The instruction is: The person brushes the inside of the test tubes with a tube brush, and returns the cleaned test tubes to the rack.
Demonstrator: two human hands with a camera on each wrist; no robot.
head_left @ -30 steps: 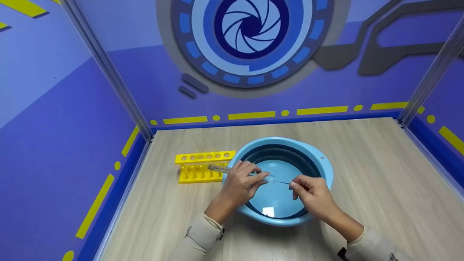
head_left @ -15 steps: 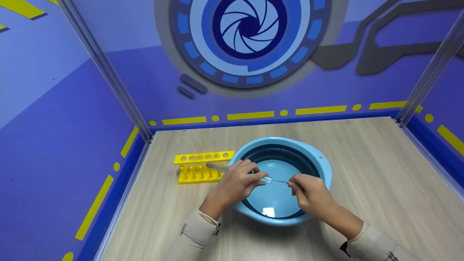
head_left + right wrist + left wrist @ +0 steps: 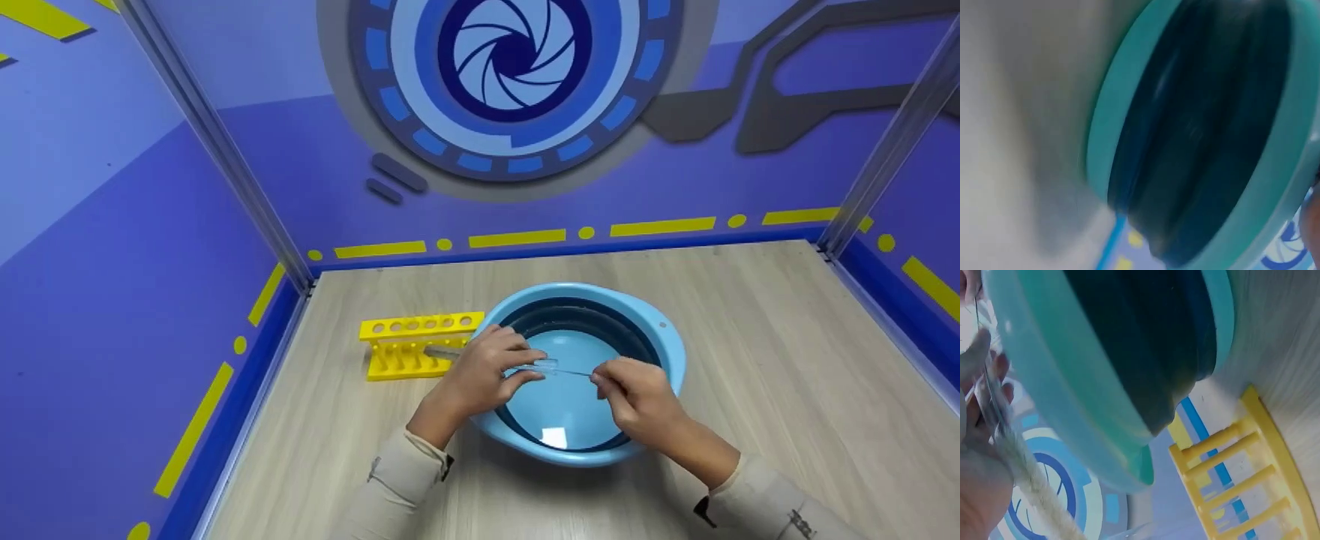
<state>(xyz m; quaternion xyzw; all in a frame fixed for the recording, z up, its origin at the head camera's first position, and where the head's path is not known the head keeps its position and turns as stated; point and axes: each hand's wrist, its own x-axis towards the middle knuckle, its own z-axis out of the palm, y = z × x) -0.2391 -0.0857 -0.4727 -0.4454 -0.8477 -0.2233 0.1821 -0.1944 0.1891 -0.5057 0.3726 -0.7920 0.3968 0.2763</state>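
Over the basin, my left hand [image 3: 480, 371] holds a clear glass test tube [image 3: 547, 365] between thumb and fingers. The tube lies nearly level, its mouth toward the right and its closed end [image 3: 441, 352] in front of the yellow rack. White bristles of a test tube brush [image 3: 1044, 495] fill the far part of the tube in the left wrist view. My right hand [image 3: 637, 394] pinches the brush's thin wire handle [image 3: 576, 372], which runs out of the tube's mouth. Only a sliver of the right hand [image 3: 1311, 225] shows in the right wrist view.
A light blue collapsible basin [image 3: 675, 356] with dark folding sides stands on the wood-grain table [image 3: 757, 337] below both hands. Left of it, close to its rim, stands a yellow test tube rack [image 3: 375, 330]. Blue-purple panels [image 3: 247, 165] enclose the table at the back and sides.
Both hands have shifted slightly left with the tube and brush. The left thumb and fingers have spread apart somewhat, so more of the tube shows between them.
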